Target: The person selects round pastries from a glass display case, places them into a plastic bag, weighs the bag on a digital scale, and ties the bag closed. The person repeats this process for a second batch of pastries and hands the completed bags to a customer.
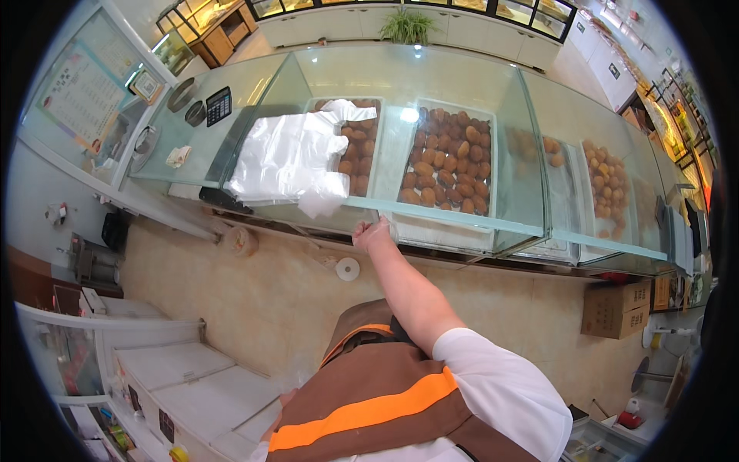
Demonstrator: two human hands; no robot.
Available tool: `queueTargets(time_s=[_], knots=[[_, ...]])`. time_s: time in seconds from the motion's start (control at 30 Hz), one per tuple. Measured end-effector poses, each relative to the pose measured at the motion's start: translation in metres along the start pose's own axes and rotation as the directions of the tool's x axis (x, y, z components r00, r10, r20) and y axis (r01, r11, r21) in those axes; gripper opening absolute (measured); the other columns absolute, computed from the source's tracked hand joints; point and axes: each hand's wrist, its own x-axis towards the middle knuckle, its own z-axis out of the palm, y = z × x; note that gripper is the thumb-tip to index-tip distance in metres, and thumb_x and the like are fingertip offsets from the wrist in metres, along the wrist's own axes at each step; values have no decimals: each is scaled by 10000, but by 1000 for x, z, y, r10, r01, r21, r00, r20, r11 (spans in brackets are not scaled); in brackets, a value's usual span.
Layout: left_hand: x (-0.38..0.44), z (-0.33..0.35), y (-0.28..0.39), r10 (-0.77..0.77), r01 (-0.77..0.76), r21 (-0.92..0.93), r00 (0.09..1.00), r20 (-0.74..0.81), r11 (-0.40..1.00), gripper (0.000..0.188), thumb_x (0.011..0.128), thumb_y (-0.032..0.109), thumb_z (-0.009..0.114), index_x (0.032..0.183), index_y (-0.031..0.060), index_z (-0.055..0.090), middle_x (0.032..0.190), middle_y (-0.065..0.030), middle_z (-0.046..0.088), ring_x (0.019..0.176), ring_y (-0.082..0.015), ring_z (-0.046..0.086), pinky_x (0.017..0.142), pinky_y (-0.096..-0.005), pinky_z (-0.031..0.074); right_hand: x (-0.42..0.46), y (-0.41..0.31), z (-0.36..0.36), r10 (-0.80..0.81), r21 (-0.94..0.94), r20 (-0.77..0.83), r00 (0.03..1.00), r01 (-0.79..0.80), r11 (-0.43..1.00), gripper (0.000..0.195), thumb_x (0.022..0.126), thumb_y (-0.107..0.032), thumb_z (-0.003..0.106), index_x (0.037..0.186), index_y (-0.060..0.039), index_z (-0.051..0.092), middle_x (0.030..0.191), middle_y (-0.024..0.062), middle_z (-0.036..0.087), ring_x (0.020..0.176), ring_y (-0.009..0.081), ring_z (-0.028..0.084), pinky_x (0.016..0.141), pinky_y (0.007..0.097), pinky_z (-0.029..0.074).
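Note:
My right hand (372, 234) reaches forward to the back edge of the glass display case (433, 215), its fingers curled close to the glass. Whether it grips anything there is not clear. Something clear and thin shows beside the wrist. Just beyond it, inside the case, a white tray (493, 147) holds many brown, egg-shaped food pieces (444, 156). A second tray of similar brown pieces (359, 147) lies to its left, partly covered by a stack of white plastic bags (283, 153) on the glass top. My left hand (288, 397) shows only in part beside my apron (364, 398); its fingers are not readable.
On the left of the counter sit a calculator (219, 106) and round metal bowls (195, 113). A white roll (347, 269) and a plastic tub (240, 241) are on the floor. White chest cabinets (213, 392) stand behind left, cardboard boxes (615, 310) at right.

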Motion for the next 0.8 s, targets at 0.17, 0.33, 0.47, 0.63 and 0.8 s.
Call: queueTargets(time_s=[0.17,0.33,0.47,0.63,0.8], knots=[[31,21,14,-24,27,-98,999,36,995,270,913,218,497,1049,9,601,1112,-202,579,1024,-376,530,903,-490,401,-6,-14,-13,-108,84,-88,990,115,990,469,870,-616,495,733,-177,401,598,-18,460,463,154,447,421,285,319],[67,34,60,52,-46,-86,996,77,995,222,895,200,531,975,7,609,1017,-181,593,939,-336,547,838,-462,420,-45,-65,-48,-177,155,-83,981,188,970,451,905,-561,460,710,-159,397,588,0,449,452,164,420,417,287,276],[92,38,108,154,-149,-49,981,115,988,192,880,186,558,915,6,615,940,-165,605,871,-304,561,786,-439,435,-74,-121,-88,-246,286,-56,968,251,925,367,944,-429,384,729,-131,400,586,17,439,450,161,394,417,275,275],[114,45,179,266,-270,-2,949,169,963,167,862,168,592,841,4,623,845,-144,619,787,-264,578,722,-412,455,-105,-185,-129,-280,425,-40,959,270,864,251,933,-298,338,768,-122,409,609,20,444,459,160,403,408,266,274],[131,51,259,401,-412,1,888,226,911,166,843,150,627,767,3,630,750,-123,634,702,-224,596,657,-384,474,-119,-226,-157,-303,502,-47,952,285,817,211,926,-281,349,810,-121,422,639,22,451,478,160,431,406,261,278]])
